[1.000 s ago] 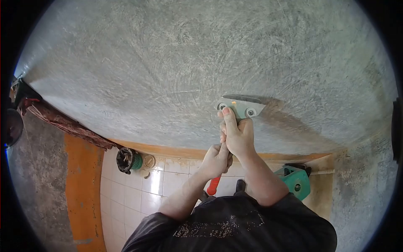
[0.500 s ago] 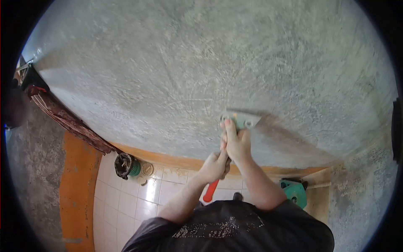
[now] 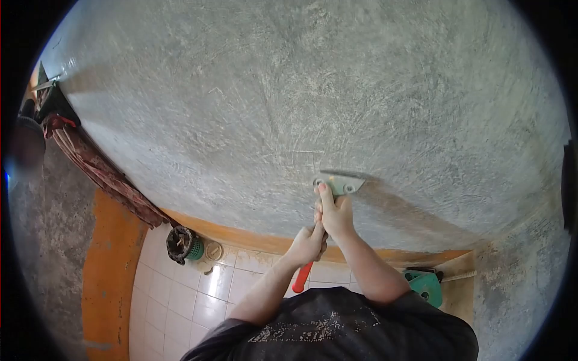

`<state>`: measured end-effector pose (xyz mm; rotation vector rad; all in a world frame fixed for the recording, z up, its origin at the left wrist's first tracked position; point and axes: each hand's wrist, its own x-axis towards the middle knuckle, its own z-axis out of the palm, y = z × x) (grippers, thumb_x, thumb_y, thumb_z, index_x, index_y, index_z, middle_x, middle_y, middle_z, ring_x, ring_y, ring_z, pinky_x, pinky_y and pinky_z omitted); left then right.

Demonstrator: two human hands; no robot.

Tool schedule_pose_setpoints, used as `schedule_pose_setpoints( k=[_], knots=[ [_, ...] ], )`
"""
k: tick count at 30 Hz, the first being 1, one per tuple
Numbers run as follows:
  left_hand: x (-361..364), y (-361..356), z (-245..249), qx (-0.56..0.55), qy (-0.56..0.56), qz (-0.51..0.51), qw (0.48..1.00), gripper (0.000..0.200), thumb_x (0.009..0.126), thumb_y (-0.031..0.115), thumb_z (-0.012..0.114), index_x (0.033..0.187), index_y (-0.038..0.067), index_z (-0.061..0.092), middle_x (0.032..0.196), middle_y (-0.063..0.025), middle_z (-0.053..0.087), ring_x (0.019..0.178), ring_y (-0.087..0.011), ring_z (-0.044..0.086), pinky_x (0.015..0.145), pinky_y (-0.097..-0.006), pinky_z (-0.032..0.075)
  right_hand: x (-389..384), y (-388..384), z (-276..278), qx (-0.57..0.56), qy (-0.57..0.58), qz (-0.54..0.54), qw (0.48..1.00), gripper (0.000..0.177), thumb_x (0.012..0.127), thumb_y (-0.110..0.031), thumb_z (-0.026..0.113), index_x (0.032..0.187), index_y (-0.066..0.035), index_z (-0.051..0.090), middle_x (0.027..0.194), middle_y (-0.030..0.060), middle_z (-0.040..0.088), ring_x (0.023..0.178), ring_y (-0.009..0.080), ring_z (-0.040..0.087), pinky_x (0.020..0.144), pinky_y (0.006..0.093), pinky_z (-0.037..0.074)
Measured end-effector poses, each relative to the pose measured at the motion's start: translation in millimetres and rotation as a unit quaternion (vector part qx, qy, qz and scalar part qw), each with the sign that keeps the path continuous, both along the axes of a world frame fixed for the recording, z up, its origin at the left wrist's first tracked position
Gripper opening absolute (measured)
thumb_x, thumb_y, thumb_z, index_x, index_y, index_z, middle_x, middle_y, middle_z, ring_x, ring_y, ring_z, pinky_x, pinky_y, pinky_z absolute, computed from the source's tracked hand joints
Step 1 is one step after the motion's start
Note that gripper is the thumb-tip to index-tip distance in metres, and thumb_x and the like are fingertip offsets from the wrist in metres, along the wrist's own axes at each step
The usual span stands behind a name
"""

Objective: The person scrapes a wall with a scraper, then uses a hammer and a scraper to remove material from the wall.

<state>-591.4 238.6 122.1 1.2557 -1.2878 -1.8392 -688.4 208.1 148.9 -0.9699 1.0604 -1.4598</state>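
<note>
A long-handled scraper with a wide metal blade (image 3: 340, 180) lies against the grey wall (image 3: 241, 108). My right hand (image 3: 335, 212) grips it just below the blade, the thumb stretched up along it. Lower down, my left hand (image 3: 308, 245) is wrapped round the handle. The handle's red end (image 3: 302, 278) sticks out beneath my left hand, near the dark shirt.
A dark-lined green basket (image 3: 185, 245) stands on the white tiled floor (image 3: 174, 289) at the left. Beside the wall's left edge hangs a reddish-brown curtain (image 3: 105, 168). A green plastic object (image 3: 425, 287) sits at the lower right. An orange band (image 3: 241, 238) runs along the wall's foot.
The blade and both hands have moved slightly left; the blade and my right hand are also lower. Both hands keep their grip. The view has shifted a little.
</note>
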Motion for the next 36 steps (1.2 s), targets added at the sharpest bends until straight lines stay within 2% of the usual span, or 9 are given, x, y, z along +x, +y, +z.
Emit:
schedule_pose_setpoints(
  k=[2,7,10,14,17,21,22,29,36],
  knots=[
    [5,-4,-7,0.007,0.009,0.011,1.0,0.054,0.09,0.056,0.03,0.058,0.012,0.035,0.047,0.0013,0.035,0.037,-0.0084,0.032,0.035,-0.024,0.028,4,-4,-2,0.004,0.004,-0.004,1.0,0.035,0.088,-0.036,0.053,0.081,-0.001,0.055,0.051,-0.003,0.041,0.04,0.0073,0.041,0.039,0.023,0.035],
    [17,-21,40,-0.057,0.042,0.025,0.997,0.053,0.091,0.054,0.029,0.058,0.012,0.034,0.047,0.0024,0.033,0.036,-0.0064,0.029,0.033,-0.0223,0.024,16,-19,52,-0.051,0.022,0.011,0.998,0.033,0.09,-0.034,0.051,0.081,-0.003,0.054,0.051,-0.0042,0.04,0.042,0.0056,0.041,0.039,0.0223,0.034],
    [23,-28,26,-0.086,0.062,-0.001,0.994,0.052,0.092,0.052,0.029,0.059,0.012,0.034,0.047,0.0021,0.033,0.036,-0.0066,0.029,0.034,-0.0213,0.025,22,-22,39,-0.066,0.018,-0.003,0.998,0.033,0.09,-0.034,0.049,0.08,-0.004,0.053,0.051,-0.0044,0.04,0.042,0.005,0.04,0.038,0.0218,0.034],
    [18,-13,-24,-0.014,0.04,-0.03,0.999,0.05,0.093,0.049,0.029,0.061,0.011,0.035,0.047,0.0012,0.035,0.036,-0.0072,0.031,0.034,-0.0212,0.028,11,-9,-19,-0.016,-0.003,-0.003,1.0,0.034,0.09,-0.038,0.049,0.082,-0.005,0.052,0.051,-0.0044,0.041,0.042,0.0054,0.04,0.039,0.021,0.034],
    [4,-10,-6,-0.086,-0.034,-0.025,0.995,0.05,0.093,0.048,0.028,0.061,0.011,0.035,0.048,0.001,0.035,0.036,-0.0074,0.032,0.035,-0.0214,0.028,-2,-4,-6,-0.017,-0.038,0.006,0.999,0.034,0.09,-0.038,0.049,0.082,-0.005,0.051,0.052,-0.0049,0.04,0.042,0.0052,0.04,0.04,0.0207,0.035],
    [-13,-24,24,-0.12,-0.013,-0.08,0.989,0.048,0.094,0.046,0.031,0.06,0.011,0.036,0.049,0.0026,0.036,0.039,-0.0058,0.031,0.035,-0.0226,0.028,-22,-2,24,-0.068,-0.071,-0.035,0.995,0.034,0.09,-0.038,0.049,0.081,-0.005,0.051,0.053,-0.0052,0.04,0.044,0.0049,0.041,0.042,0.0208,0.035],
    [-13,-27,19,-0.111,-0.002,-0.102,0.989,0.046,0.094,0.042,0.034,0.067,0.006,0.044,0.053,0.0003,0.044,0.04,-0.0059,0.039,0.037,-0.0224,0.032,-27,0,22,-0.068,-0.075,-0.035,0.994,0.034,0.09,-0.037,0.05,0.081,-0.005,0.051,0.054,-0.0052,0.04,0.044,0.0048,0.04,0.042,0.0207,0.035],
    [-52,-12,-31,-0.054,-0.092,-0.192,0.976,0.047,0.093,0.043,0.037,0.07,0.003,0.049,0.052,0.0007,0.044,0.041,-0.0068,0.04,0.037,-0.0237,0.033,-71,29,-43,0.028,-0.207,-0.139,0.968,0.033,0.089,-0.037,0.052,0.08,-0.005,0.05,0.053,-0.0046,0.039,0.044,0.0054,0.039,0.042,0.0211,0.034],
    [-109,-15,-8,-0.178,-0.094,-0.216,0.955,0.043,0.093,0.042,0.036,0.072,0.006,0.044,0.054,0.0026,0.042,0.042,-0.0046,0.037,0.037,-0.0208,0.032,-126,37,-9,-0.034,-0.233,-0.156,0.959,0.032,0.089,-0.036,0.052,0.079,-0.006,0.051,0.053,-0.0045,0.04,0.043,0.0047,0.039,0.041,0.0209,0.034]
  ],
)
